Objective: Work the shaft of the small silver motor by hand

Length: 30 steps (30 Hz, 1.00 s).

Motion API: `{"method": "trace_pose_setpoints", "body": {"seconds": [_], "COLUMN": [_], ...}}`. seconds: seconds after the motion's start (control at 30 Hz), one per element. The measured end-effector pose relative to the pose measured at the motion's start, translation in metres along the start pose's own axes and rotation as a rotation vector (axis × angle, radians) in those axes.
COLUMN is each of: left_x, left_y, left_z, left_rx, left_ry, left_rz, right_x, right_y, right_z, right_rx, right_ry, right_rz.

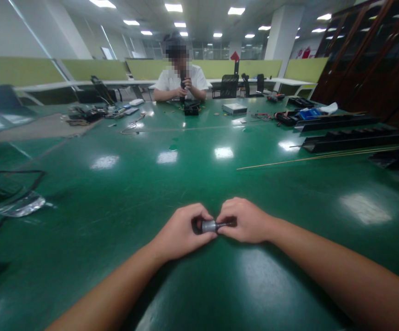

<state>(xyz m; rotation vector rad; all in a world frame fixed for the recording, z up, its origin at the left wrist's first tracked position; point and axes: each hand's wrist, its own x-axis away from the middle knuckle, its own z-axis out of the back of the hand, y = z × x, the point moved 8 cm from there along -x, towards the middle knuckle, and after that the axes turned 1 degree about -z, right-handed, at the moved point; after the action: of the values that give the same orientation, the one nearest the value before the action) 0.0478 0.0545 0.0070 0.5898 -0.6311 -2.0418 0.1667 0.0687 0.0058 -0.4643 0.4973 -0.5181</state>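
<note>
Pinching a small silver-and-dark cylindrical piece [209,226] at the lower centre of the frame: left hand [187,231] curls round its dark left end, right hand [244,221] grips its thin dark shaft [224,225]. From my remote seat I'd call this step two-handed handling of the piece over the bench [133,184]; can't tell whether it touches. Next move, I judge, calls for steady, lined-up grips.
</note>
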Motion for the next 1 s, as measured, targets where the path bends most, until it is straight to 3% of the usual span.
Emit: {"method": "trace_pose_setpoints", "body": {"seconds": [1.0], "left_x": [0.0006], "left_y": [0.0005], "left_z": [-0.0008], "left_rx": [0.000], "left_ry": [-0.030], "left_rz": [-0.005], "right_x": [0.0047], "right_y": [0.0008], "right_z": [0.0056], "right_rx": [0.028], "right_ry": [-0.024], "right_rz": [0.007]}}
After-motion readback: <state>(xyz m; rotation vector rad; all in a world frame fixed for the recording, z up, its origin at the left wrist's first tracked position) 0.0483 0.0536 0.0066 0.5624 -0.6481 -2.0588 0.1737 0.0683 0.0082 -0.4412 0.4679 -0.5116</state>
